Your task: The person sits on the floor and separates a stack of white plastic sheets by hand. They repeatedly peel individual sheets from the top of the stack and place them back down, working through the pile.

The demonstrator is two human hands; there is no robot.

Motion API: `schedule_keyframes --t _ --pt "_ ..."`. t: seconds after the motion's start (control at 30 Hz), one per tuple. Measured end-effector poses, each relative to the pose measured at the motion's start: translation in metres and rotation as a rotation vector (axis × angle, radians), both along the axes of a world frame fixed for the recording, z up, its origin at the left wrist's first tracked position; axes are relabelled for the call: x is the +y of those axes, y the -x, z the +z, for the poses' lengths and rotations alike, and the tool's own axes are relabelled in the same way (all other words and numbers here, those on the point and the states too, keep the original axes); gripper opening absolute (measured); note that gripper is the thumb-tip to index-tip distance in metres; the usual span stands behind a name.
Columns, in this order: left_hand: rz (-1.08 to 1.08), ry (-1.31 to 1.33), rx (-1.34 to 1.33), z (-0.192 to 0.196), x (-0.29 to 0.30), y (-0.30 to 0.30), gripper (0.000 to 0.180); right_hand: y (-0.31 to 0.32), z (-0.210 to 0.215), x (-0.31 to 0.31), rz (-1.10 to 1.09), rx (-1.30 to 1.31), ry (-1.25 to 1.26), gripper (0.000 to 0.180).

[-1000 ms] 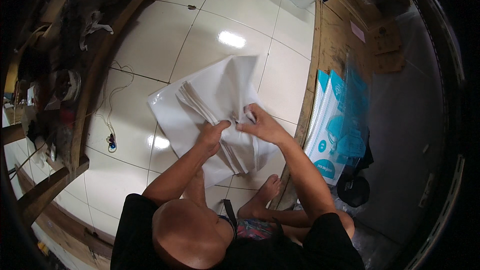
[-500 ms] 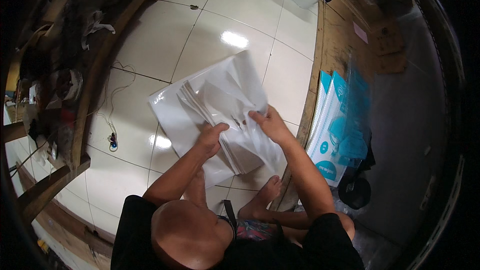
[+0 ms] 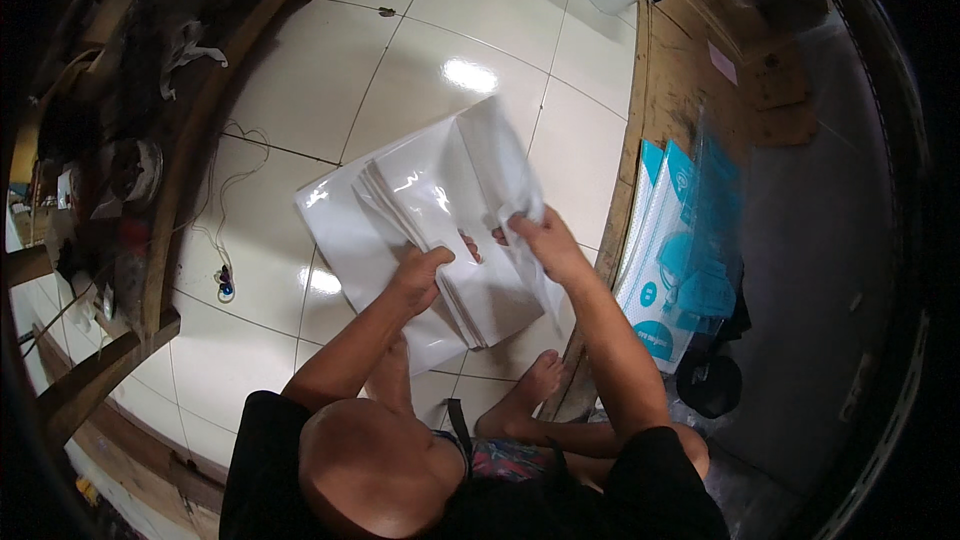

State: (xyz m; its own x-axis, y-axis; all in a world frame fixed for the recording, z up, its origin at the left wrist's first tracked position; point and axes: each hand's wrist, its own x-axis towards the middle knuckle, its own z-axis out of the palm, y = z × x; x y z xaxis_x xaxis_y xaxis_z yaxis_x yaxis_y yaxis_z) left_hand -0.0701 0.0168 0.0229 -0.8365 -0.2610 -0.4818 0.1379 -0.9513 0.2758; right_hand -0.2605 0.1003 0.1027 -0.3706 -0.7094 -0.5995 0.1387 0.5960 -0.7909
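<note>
Glossy white plastic sheets lie in a layered pile on the tiled floor in front of me. My left hand is closed on the folded edges of the pile, thumb on top, with fingertips showing a little further right. On the right side, my right hand grips a lifted white plastic sheet between thumb and fingers. That sheet stands raised and creased, its near corner hanging toward my foot. Whether it is joined to the pile along its fold, I cannot tell.
A wooden platform runs along the right, bearing blue-and-white printed packages and a black round item. At left stands a cluttered wooden shelf; a thin cord lies beside it. My bare foot is near the pile.
My right hand has drawn slightly right and up, pulling the gripped sheet away from the pile so it opens wider. More fingertips show between the hands. My left hand stays in place.
</note>
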Motion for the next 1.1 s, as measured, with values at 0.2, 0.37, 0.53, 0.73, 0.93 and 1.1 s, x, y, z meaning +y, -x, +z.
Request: schedule_keyframes --t 0.2,0.37,0.53,0.73,0.93,1.1 --pt "-0.007 0.138 -0.226 0.011 0.005 0.015 0.04 -0.021 -0.003 -0.005 0.428 0.51 0.112 0.032" --pt "0.077 0.037 -0.205 0.015 0.007 0.023 0.043 -0.012 -0.017 0.0 0.293 0.32 -0.022 0.043" --pt "0.031 0.035 -0.181 0.01 0.003 0.006 0.042 0.004 0.022 -0.004 0.044 -0.003 -0.002 0.037" --pt "0.034 0.152 -0.207 -0.001 0.007 0.012 0.043 -0.036 0.014 -0.023 0.616 0.548 -0.126 0.06" --pt "0.033 0.114 -0.218 -0.003 0.009 0.01 0.044 0.002 0.008 -0.011 0.095 0.211 -0.086 0.037" --pt "-0.004 0.119 -0.259 0.0 0.01 0.017 0.048 -0.002 0.005 -0.005 0.278 0.377 -0.065 0.036"
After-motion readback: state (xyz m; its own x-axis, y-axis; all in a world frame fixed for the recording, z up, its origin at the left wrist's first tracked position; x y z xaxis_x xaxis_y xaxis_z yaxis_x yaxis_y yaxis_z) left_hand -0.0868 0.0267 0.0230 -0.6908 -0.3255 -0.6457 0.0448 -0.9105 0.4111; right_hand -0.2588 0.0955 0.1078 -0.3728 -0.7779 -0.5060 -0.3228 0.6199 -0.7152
